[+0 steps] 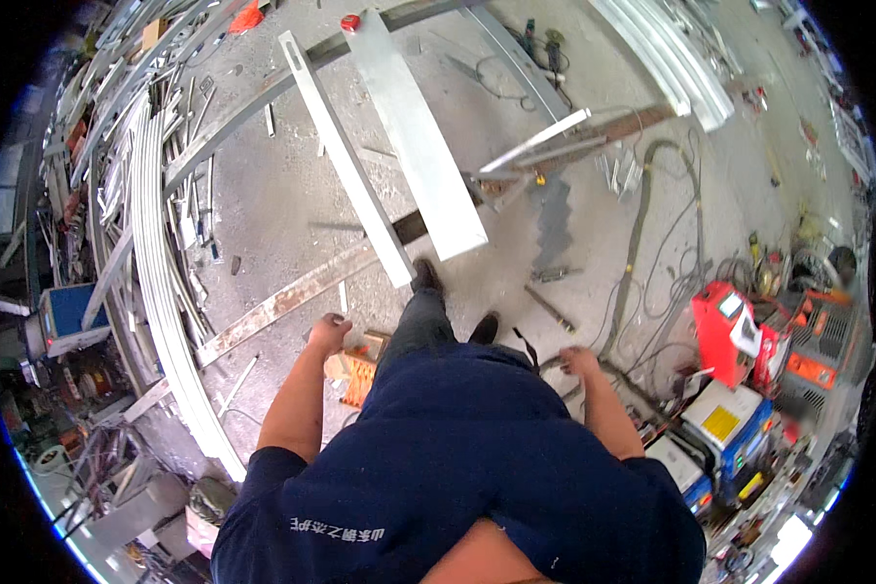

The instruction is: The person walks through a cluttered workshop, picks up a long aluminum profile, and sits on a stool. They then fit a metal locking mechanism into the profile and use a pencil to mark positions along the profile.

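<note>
My left hand (331, 333) hangs beside my left thigh with its fingers curled in, and nothing shows in them. Just below it stands an orange crate (359, 381) with cardboard pieces at its top. On my other side, my right hand (581, 360) is low and curled. A thin black bent piece (527, 347) and dark cable lie close to its fingers; what the hand holds I cannot make out. Ahead of my feet, a wide silver metal plate (414, 136) and a narrower pale metal bar (346, 161) rest across steel beams (297, 293).
A red tape measure (349, 21) sits at the plate's far end. Long metal profiles (152, 229) and scrap line the left. A thick hose (641, 224) and thin cables cross the floor at right, near a red machine (722, 331) and a blue-white machine (722, 417).
</note>
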Motion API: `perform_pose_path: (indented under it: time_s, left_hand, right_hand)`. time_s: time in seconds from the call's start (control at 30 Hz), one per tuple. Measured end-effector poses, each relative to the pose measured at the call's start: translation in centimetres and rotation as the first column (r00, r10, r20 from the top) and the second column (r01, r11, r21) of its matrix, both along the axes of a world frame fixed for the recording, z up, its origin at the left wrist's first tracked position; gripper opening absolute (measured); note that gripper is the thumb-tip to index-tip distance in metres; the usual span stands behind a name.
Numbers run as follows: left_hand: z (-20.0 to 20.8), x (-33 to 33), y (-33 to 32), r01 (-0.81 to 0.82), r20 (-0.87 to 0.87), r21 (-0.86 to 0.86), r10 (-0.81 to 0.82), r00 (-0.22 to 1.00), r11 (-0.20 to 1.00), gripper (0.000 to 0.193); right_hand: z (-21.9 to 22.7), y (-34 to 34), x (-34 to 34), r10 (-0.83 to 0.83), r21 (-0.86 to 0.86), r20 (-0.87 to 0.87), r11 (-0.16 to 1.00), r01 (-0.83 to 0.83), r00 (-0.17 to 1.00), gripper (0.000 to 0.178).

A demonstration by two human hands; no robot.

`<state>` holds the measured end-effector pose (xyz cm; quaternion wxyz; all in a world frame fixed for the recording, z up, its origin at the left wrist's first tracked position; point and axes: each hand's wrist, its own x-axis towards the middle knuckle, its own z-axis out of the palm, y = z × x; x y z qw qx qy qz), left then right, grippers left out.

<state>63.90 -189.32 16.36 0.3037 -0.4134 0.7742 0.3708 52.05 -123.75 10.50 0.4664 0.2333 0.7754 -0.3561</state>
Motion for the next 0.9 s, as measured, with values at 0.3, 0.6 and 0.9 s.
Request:
perform_pose_path:
  time_s: [0.3, 0.6, 0.9]
  left_hand:
    - [-1.0, -24.0, -5.7, -0.147, -0.274, -0.094, 0.116, 0.955, 0.985, 0.082]
    - [-5.6, -41.3, -10.5, -0.461, -0.307, -0.261, 0.380, 0.872, 0.848, 0.101]
    - [-9.4, -46.2, -12.7, -0.417, -0.194, -0.576, 0.377, 0.905, 0.703, 0.053]
  right_hand:
    - [9.7, -9.9, -12.5, 0.036, 0.018, -0.068, 0.999, -0.035, 0.997, 0.026]
    - [-0.1, -19.6, -29.6, 0.631, 0.164, -0.260, 0.775, -0.611, 0.731, 0.037]
    - [-5.7, -48.2, -57.1, 0.716, 0.185, -0.364, 0.682, -0.707, 0.596, 0.081]
